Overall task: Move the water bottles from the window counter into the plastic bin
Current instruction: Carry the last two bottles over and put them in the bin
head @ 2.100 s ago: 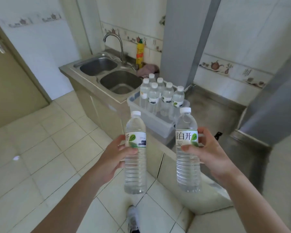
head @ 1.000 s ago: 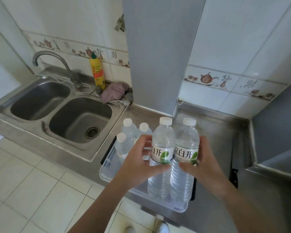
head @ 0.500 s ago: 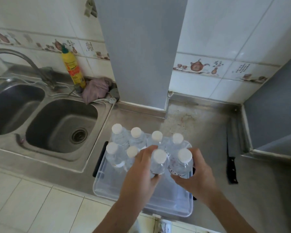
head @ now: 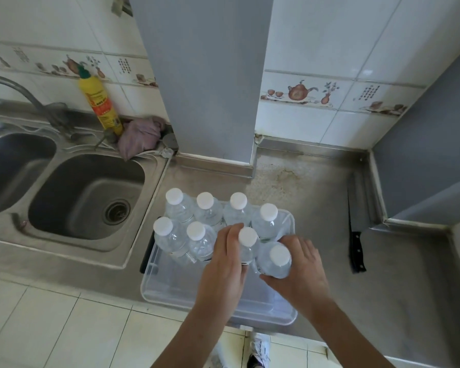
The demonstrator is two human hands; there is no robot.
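A clear plastic bin (head: 170,290) sits on the steel counter right of the sink. Several white-capped water bottles (head: 174,208) stand upright in its far half. My left hand (head: 225,264) grips one bottle (head: 248,241) low inside the bin, in the second row. My right hand (head: 300,269) holds another bottle (head: 276,260) just to the right of it, tilted a little toward me. The two held bottles touch each other. Their bases are hidden by my hands.
A double steel sink (head: 85,197) lies left of the bin, with a faucet (head: 19,94), a yellow detergent bottle (head: 101,102) and a pink cloth (head: 141,136) behind it. A black-handled knife (head: 356,235) lies on the counter at right. A grey pillar (head: 205,75) rises behind the bin.
Both hands carried the two bottles from above the floor to the bin and lowered them into its second row. The view now looks straight down on the caps.
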